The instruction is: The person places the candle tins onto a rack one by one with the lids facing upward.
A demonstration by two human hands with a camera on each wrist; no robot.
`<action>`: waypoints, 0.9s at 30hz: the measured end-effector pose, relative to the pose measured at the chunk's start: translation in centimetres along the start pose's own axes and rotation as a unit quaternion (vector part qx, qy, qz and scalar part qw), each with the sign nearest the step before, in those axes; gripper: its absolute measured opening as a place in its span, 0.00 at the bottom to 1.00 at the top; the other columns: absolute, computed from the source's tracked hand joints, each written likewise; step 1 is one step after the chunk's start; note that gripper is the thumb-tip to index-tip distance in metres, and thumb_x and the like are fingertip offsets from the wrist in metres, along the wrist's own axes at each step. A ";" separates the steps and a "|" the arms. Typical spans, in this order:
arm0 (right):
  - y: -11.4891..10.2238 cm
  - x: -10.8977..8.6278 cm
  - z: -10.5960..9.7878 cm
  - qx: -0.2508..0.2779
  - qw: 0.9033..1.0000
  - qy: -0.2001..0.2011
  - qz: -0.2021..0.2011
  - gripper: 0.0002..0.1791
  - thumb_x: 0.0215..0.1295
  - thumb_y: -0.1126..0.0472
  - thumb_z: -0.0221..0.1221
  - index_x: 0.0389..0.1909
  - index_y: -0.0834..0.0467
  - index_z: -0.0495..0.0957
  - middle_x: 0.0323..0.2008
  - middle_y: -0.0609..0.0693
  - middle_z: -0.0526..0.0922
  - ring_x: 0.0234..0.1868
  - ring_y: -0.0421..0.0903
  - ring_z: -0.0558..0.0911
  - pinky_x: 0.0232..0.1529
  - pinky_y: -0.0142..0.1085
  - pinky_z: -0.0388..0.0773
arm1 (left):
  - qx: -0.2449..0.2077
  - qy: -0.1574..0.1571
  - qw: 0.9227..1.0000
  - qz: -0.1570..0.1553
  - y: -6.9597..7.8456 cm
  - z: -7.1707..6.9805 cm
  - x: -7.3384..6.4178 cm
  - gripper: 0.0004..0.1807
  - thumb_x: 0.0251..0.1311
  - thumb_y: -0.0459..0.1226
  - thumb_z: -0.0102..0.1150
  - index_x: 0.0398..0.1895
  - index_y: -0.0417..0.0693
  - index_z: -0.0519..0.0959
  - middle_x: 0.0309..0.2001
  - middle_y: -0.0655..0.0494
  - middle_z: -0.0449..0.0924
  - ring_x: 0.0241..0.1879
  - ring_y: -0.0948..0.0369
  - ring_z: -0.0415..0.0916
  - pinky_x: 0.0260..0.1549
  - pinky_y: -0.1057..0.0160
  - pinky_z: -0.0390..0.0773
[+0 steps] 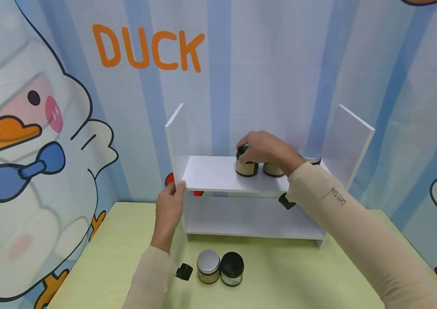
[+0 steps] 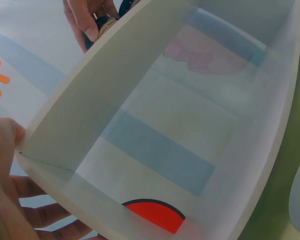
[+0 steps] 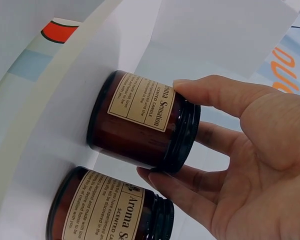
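My right hand (image 1: 267, 148) holds an amber scented candle jar (image 3: 140, 120) by its black lid, thumb on one side and fingers on the other. The jar's base is on the upper board of a white two-tier shelf (image 1: 218, 176). Beside it on the same board stands a second scented candle jar (image 3: 105, 210), partly hidden by my right hand in the head view. My left hand (image 1: 169, 212) grips the left side panel at the upper board's front corner, with the thumb at the front and the fingers behind the panel.
A silver-lidded jar (image 1: 310, 155) stands farther right on the upper board, partly behind my right arm. On the green tabletop (image 1: 129, 240), in front of the shelf, a silver-lidded jar (image 1: 208, 267) and a black-lidded jar (image 1: 232, 269) stand side by side. A duck-print curtain (image 1: 272, 64) hangs behind.
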State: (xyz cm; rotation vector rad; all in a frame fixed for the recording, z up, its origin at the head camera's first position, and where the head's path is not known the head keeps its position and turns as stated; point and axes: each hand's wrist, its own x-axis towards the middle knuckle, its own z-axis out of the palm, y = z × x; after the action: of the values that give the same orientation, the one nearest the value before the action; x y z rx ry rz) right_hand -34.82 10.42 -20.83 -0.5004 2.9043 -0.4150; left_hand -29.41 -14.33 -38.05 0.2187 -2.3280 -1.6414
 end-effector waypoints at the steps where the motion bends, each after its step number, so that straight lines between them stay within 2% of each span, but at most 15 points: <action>1: 0.0 0.0 0.0 -0.001 1.000 0.000 -0.002 0.30 0.69 0.54 0.61 0.72 0.53 0.71 0.67 0.59 0.73 0.61 0.57 0.76 0.57 0.52 0.75 | 0.000 0.000 1.000 0.000 0.0 0.0 0.0 0.32 0.73 0.59 0.44 0.68 0.46 0.73 0.62 0.47 0.75 0.56 0.47 0.71 0.57 0.39 0.73; 23: -0.1 0.5 -0.1 -0.009 1.000 -0.001 -0.002 0.31 0.69 0.53 0.62 0.72 0.53 0.71 0.67 0.59 0.73 0.62 0.57 0.75 0.59 0.53 0.74 | 0.005 0.004 1.000 0.006 -0.2 -0.1 0.0 0.32 0.73 0.59 0.44 0.64 0.46 0.76 0.57 0.47 0.77 0.52 0.49 0.71 0.54 0.43 0.73; 27: 0.1 0.3 -0.2 -0.009 1.000 0.000 0.001 0.32 0.68 0.52 0.63 0.72 0.53 0.71 0.70 0.58 0.70 0.66 0.58 0.73 0.61 0.54 0.72 | -0.002 0.001 1.000 0.009 -0.2 -0.1 0.0 0.32 0.73 0.60 0.45 0.63 0.46 0.76 0.57 0.47 0.77 0.53 0.49 0.71 0.54 0.43 0.72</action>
State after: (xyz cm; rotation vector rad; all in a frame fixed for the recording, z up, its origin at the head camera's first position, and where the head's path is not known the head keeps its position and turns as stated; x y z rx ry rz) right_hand -35.15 10.44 -20.65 -0.5012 2.9117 -0.3881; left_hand -29.39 -14.43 -38.21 0.1989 -2.3192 -1.6361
